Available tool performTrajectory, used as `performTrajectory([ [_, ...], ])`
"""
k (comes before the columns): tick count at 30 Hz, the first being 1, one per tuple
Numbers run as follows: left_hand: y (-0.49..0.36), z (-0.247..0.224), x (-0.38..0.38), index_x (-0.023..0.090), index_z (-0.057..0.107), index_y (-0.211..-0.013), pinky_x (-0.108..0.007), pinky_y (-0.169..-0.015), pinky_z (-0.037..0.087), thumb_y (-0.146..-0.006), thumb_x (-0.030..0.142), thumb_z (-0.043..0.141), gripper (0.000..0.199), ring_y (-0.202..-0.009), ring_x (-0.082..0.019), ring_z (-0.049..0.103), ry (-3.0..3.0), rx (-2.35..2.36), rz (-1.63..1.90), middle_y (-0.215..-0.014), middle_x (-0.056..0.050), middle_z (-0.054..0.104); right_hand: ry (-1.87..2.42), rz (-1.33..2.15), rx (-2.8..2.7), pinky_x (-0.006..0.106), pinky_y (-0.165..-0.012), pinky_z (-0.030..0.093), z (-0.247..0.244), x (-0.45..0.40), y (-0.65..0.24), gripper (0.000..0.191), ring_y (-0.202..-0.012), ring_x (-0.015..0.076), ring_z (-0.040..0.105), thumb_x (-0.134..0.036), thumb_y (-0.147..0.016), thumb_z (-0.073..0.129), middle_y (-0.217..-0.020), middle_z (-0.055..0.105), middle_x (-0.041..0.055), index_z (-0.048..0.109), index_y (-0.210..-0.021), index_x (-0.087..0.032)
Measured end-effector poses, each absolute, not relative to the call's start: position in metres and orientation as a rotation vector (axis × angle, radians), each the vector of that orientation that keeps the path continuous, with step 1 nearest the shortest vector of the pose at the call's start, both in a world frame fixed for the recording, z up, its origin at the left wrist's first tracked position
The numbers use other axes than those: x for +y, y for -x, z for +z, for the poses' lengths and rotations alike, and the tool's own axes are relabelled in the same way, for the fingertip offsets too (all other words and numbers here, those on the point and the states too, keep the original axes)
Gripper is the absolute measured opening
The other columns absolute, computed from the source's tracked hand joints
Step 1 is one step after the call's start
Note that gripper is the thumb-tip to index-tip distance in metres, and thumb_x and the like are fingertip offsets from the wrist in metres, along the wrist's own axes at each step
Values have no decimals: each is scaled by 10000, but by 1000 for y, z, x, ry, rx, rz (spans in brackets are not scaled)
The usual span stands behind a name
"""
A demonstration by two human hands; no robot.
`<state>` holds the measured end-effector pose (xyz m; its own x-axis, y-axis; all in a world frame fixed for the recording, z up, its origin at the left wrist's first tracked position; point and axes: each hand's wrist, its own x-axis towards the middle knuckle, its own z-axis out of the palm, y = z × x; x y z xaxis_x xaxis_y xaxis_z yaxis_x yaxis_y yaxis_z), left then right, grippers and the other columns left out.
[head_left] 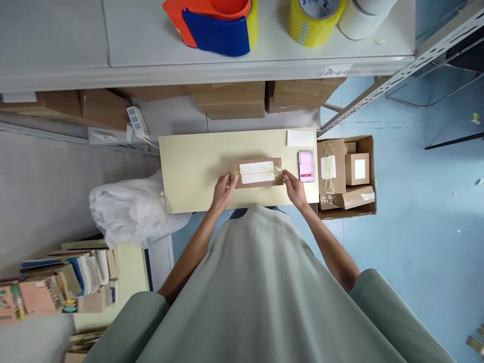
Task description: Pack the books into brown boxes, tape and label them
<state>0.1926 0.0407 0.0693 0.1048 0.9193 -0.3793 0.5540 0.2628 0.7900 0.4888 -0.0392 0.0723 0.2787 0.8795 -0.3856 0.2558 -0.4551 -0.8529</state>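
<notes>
Brown box (pixel 256 183) between both hands (pixel 223 190)

Loose, plain grey-green top (pixel 260 282), wide sleeves (pixel 130 325), dark legwear (pixel 239 213)

Item 1: shelf-edge label (pixel 337 70), beyond and right of the right hand's fingers (pixel 288 177); reads "D3-4-1", second character uncertain.
Item 2: yellow tape roll (pixel 316 31), farther beyond those fingers; blue core lettering, apparently "TAPE", partly legible.
Item 3: parcel (pixel 257 185), between both hands' fingers; white label, print too small.
Item 4: phone (pixel 306 166), just right of the right fingers; screen text illegible.
</notes>
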Motion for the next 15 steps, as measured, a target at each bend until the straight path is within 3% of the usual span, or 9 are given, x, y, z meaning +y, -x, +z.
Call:
performTrajectory([
  [3, -203, 68, 33, 203, 658, -1349, -526, -1201, 538, -1060, 678, 583, 561, -1377, -359, 666, -1477, 1653, 527, -1407, -196, 689, 1912, 1183, -1032, 510, -1143, 619, 65, -37, -494, 851, -1264, 342, 787, -871, -1042, 437, -1375, 825, 146, 745, -1451, -191],
  [5, -213, 73, 32, 176, 577, -1500, -535, -1266, 478, -1037, 624, 662, 650, -1493, -376, 579, -1631, 1682, 620, -1557, -233, 599, 1899, 1171, -1033, 495, -1169, 606, 62, -37, -494, 822, -1330, 336, 759, -851, -1044, 455, -1459, 787, 153, 731, -1460, -197],
  [7, -228, 82, 34, 190, 544, -1563, -494, -1243, 498, -1034, 546, 699, 656, -1450, -348, 611, -1758, 1604, 605, -1595, -212, 577, 1878, 1179, -1024, 492, -1207, 582, 62, -37, -493, 788, -1410, 331, 716, -820, -1055, 470, -1523, 751, 154, 713, -1481, -203],
  [11, -270, 96, 43, 243, 727, -1321, -426, -1068, 588, -1046, 435, 697, 337, -1067, -269, 753, -1787, 1457, 301, -1365, -117, 728, 1853, 1238, -961, 489, -1230, 566, 66, -37, -492, 713, -1429, 312, 700, -758, -1076, 498, -1544, 741, 136, 697, -1500, -220],
  [15, -298, 99, 48, 233, 793, -1062, -441, -1045, 583, -1024, 400, 733, 181, -1032, -289, 762, -1744, 1477, 220, -1207, -104, 799, 1819, 1268, -902, 470, -1209, 584, 66, -37, -492, 707, -1400, 301, 719, -745, -1073, 520, -1530, 748, 146, 693, -1497, -207],
])
